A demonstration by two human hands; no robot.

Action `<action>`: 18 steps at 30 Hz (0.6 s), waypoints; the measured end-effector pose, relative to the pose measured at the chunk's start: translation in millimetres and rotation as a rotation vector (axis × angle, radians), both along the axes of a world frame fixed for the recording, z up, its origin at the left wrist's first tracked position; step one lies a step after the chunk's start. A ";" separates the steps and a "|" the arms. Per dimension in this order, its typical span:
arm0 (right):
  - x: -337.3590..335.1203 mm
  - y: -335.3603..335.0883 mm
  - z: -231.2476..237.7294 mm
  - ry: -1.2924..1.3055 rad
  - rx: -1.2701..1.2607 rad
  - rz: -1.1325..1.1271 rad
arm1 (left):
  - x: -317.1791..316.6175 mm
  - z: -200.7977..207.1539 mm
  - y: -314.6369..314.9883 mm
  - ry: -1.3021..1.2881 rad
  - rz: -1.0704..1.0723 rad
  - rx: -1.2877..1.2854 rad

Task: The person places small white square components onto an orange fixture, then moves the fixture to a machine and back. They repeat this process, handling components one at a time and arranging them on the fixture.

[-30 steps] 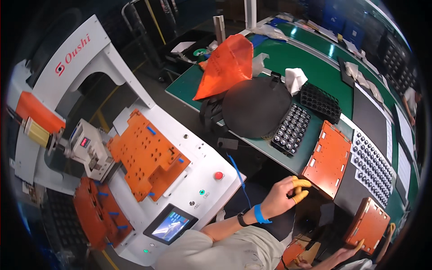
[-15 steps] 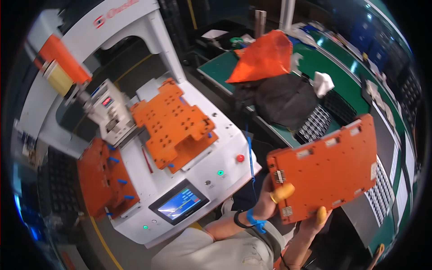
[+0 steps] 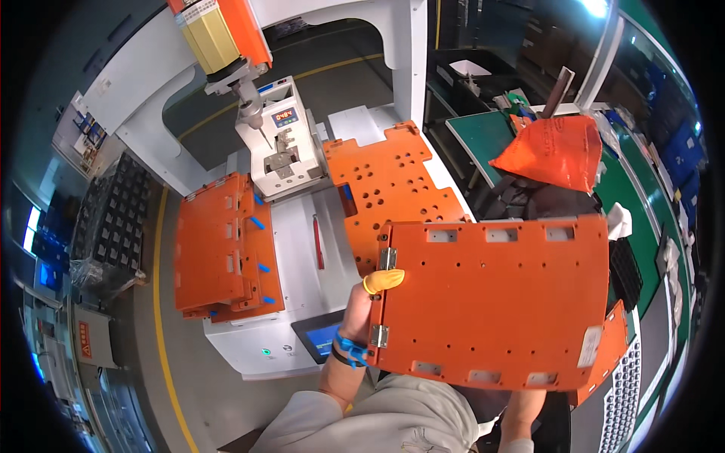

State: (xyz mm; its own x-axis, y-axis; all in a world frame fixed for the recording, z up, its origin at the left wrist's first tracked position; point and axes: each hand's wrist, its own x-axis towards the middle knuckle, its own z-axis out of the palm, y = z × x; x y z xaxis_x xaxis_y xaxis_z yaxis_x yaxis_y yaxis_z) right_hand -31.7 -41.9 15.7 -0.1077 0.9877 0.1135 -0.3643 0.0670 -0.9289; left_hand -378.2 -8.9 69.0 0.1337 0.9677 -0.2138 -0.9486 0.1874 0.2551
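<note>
A broad orange hinged plate (image 3: 491, 302), with metal hinges along its left side and slots near its long edges, is held up in front of me. My left hand (image 3: 370, 298) grips its hinged edge, the thumb in a yellow finger cot pressed on the face. From below, my right hand (image 3: 526, 404) reaches behind the lower edge; its fingers are hidden. Another orange piece (image 3: 606, 355) shows past the plate's lower right side; whether it belongs to the held plate I cannot tell. Behind the plate, an orange perforated fixture (image 3: 400, 177) rests on the white machine (image 3: 294, 249).
Stacked orange plates with blue pegs (image 3: 215, 249) stand at the machine's left. A screw feeder (image 3: 283, 143) sits below the driver head (image 3: 249, 106). To the right, a green bench (image 3: 634, 204) bears an orange bag (image 3: 559, 151) and a keyboard-like grid (image 3: 623, 396).
The plate has swung from tilted to nearly level and come left, now covering part of the fixture. My right thumb has gone out of sight behind it. The view has turned.
</note>
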 end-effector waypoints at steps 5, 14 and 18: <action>-3.7 -3.9 17.3 0.045 -0.050 0.042 | -19.4 25.6 1.3 0.201 -0.033 0.053; -28.4 97.3 64.5 0.410 -0.252 0.058 | -42.8 31.6 38.0 0.295 -0.105 0.031; -43.1 110.1 71.4 0.525 -0.316 0.116 | -47.4 41.0 40.7 0.311 -0.015 0.148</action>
State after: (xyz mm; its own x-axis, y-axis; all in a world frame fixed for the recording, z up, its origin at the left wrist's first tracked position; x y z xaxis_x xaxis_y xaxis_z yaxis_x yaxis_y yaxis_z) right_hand -74.8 68.2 87.1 -0.2257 0.9673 -0.1154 -0.7660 -0.2494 -0.5925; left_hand -425.6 31.8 110.0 0.0987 0.9897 -0.1038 -0.8184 0.1401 0.5573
